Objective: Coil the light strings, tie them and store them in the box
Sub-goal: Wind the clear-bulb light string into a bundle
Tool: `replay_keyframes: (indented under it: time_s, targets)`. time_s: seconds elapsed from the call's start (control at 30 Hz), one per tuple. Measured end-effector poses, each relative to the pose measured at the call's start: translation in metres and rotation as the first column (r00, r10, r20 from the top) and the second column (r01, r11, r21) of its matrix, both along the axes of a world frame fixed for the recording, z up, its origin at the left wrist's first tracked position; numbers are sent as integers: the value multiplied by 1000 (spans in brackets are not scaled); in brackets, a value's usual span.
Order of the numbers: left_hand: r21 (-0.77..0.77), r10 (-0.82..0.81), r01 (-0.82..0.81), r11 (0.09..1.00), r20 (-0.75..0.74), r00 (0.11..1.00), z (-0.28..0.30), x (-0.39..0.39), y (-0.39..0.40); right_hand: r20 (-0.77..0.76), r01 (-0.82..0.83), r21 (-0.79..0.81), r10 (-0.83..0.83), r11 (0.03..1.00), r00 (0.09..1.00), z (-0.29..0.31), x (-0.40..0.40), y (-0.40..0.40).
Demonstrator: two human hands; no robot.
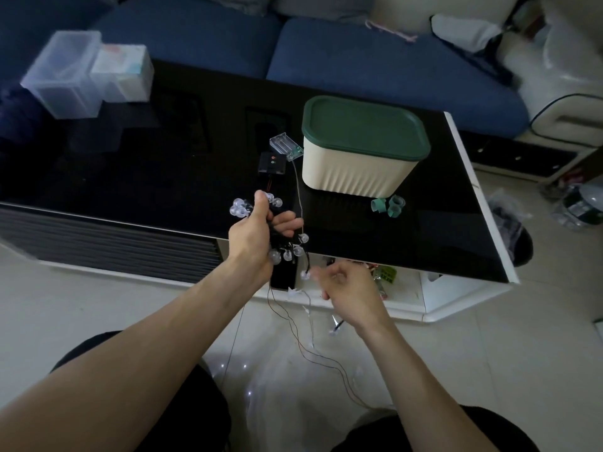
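Head view
Left hand: raised over the near edge of the table, fingers curled round a bundle of coiled light string, thumb pointing up.
Light string: dark wire with clear round bulbs; one cluster of bulbs shows above the left hand's thumb, another hangs below its palm. A loose end runs down and right to the other hand.
Right hand: lower and to the right, just below the table edge, fingers curled; fingertips pinch the wire beside one bulb. The hand is slightly blurred.
Loose wires: thin red and pale strands trail from the bundle down to the tiled floor between the person's knees.
Table: glossy black top with a white rim.
Box: cream ribbed sides, dark green lid on, standing on the right part of the table.
Clear battery case: lies just left of the box, touching or nearly touching its wall; a thin wire leads from it toward the left hand.
Black battery case: just in front of the clear one, with a red and a green dot on top.
Green ties: small curled strips on the table just in front of the box.
Clear containers: at the far left corner of the table, blurred.
Sofa: blue cushions behind the table.
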State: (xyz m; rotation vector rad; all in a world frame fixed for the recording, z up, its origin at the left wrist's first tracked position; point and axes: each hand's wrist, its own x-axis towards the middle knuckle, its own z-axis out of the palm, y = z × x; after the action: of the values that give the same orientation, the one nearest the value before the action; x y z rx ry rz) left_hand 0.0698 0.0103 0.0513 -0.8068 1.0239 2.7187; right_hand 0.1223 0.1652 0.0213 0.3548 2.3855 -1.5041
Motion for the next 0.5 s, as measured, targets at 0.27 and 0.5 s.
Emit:
replay_keyframes:
  time_s: [0.27,0.5]
  targets:
    - [-547,-421,368,752,31,907,-7,10,11,-196,-303,207,343,930,919,14,2,2]
    - [-569,-708,626,533,106,699,-10,16,18,-279,-305,12,296,952,914,26,0,30]
